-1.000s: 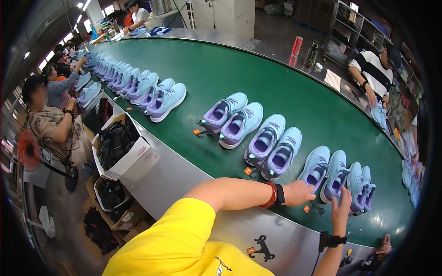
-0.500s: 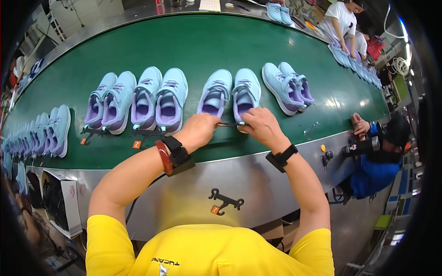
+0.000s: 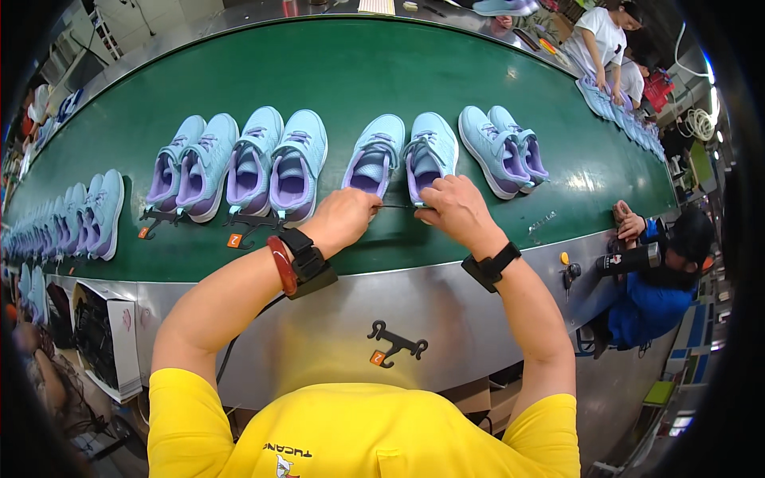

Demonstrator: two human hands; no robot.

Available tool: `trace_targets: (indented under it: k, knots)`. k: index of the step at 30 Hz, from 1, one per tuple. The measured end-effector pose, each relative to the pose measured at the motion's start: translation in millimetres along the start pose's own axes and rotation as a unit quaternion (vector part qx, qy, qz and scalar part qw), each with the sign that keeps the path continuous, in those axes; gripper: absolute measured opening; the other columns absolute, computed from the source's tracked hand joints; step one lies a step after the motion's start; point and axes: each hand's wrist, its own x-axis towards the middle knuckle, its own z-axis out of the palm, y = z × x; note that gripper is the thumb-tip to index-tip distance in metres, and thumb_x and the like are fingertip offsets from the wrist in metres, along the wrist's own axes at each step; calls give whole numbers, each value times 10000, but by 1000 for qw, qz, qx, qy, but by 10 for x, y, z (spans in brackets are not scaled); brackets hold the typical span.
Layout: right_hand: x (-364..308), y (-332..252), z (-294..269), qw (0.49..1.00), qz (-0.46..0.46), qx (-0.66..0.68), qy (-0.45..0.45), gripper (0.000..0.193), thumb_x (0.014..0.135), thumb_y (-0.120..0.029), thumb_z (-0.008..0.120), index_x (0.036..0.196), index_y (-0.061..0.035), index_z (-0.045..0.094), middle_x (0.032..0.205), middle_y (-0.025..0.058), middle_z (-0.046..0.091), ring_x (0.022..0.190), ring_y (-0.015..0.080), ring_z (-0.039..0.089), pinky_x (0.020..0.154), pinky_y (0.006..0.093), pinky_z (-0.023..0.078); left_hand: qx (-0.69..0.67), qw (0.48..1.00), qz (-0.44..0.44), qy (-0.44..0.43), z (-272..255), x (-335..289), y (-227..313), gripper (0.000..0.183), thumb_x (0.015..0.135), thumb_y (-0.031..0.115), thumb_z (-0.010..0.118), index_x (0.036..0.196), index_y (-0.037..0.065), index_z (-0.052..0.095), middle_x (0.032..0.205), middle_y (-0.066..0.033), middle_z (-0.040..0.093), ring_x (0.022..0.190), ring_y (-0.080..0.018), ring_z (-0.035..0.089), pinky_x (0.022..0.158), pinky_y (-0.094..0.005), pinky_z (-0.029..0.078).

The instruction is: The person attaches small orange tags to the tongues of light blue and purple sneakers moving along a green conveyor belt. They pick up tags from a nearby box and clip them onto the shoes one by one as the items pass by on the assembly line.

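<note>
A pair of light blue shoes with purple linings stands in front of me, a left shoe (image 3: 378,151) and a right shoe (image 3: 431,151), heels toward me. Behind the heels, a thin black shoe hanger (image 3: 396,207) stretches between my hands. My left hand (image 3: 343,221) pinches its left end near the left shoe's heel. My right hand (image 3: 460,210) is closed round its other end, thumb and fingers at the right shoe's heel. The fingers hide how the hanger's ends meet the heels. A loose black hanger (image 3: 396,343) with an orange tag lies on the metal edge near my body.
The shoes stand on a green conveyor belt (image 3: 335,68). Left of them are two pairs with hangers (image 3: 259,223) at their heels; farther left runs a long row of shoes (image 3: 102,215). Another pair (image 3: 498,155) is at right. A person in blue (image 3: 649,299) sits beside a black bottle (image 3: 629,260).
My hands keep their grip on the hanger at the heels, with little movement. The whole view has shifted slightly. At the far edge, the light blue shoes have moved right, with a hand nearby.
</note>
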Motion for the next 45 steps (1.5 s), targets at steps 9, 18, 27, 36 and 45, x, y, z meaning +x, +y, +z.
trace_targets:
  k: [9,18,27,36,45]
  knots:
    - [81,-6,72,998,-11,-41,-43,210,687,-248,745,790,-121,613,729,36,555,751,235,550,669,362,412,-24,1000,-6,5,-5,9,43,198,853,121,548,999,81,676,879,-197,643,827,-387,613,714,-448,484]
    - [-7,-12,396,959,94,263,45,381,712,-49,706,1076,-81,599,1096,132,556,928,323,590,797,399,487,-61,993,76,67,-79,-169,24,405,777,-99,527,1126,84,619,1258,-204,503,1040,-359,570,884,-371,479]
    - [-1045,-586,47,899,103,407,-125,209,761,-154,676,931,-63,596,875,125,582,873,328,587,752,406,486,82,972,167,146,-371,143,544,355,756,-65,526,1064,82,626,1132,-160,561,946,-328,590,782,-418,493]
    - [-1588,-1163,-5,968,78,165,-172,314,679,-257,739,867,-68,576,884,75,531,905,238,510,740,332,403,-86,982,166,38,739,1334,1392,469,821,24,560,1281,66,479,1274,-162,496,1079,-361,542,914,-388,454]
    - [-1783,-497,-31,833,202,505,-98,185,863,-172,620,981,-42,562,818,109,590,755,227,590,662,331,462,-103,986,132,17,1286,2026,1414,291,798,39,627,1085,45,581,1084,-173,596,979,-378,575,827,-401,469]
